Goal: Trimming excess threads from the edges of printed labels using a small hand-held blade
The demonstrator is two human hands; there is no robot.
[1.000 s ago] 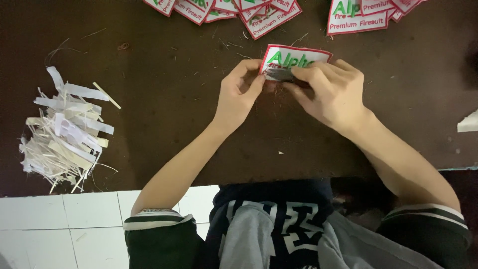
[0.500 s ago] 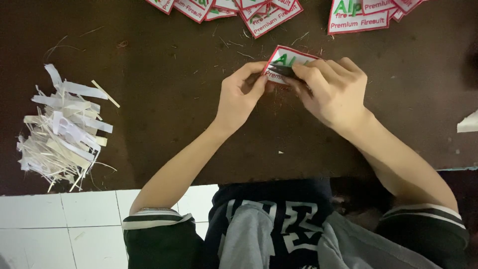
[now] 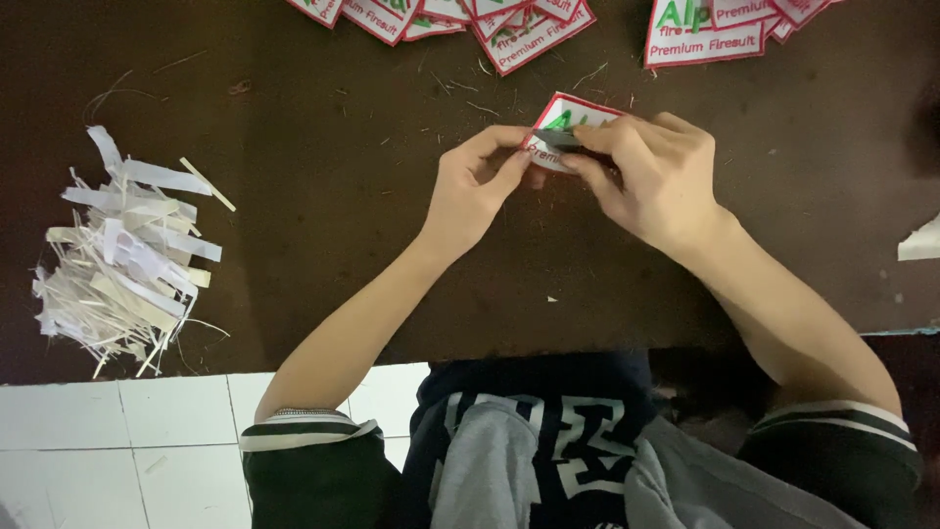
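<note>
Your left hand (image 3: 480, 186) and right hand (image 3: 651, 176) both pinch one patch (image 3: 568, 122), mid-trim; beyond your grip more patches (image 3: 534, 39) lie, and left of it, a heap of cut strips (image 3: 127, 255).

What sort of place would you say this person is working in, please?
Probably a small workshop for finishing embroidered patches. Both hands, left hand and right hand, work one red-edged patch on a dark table; more patches lie along the far edge, and a heap of white paper strips sits at the left.
</note>
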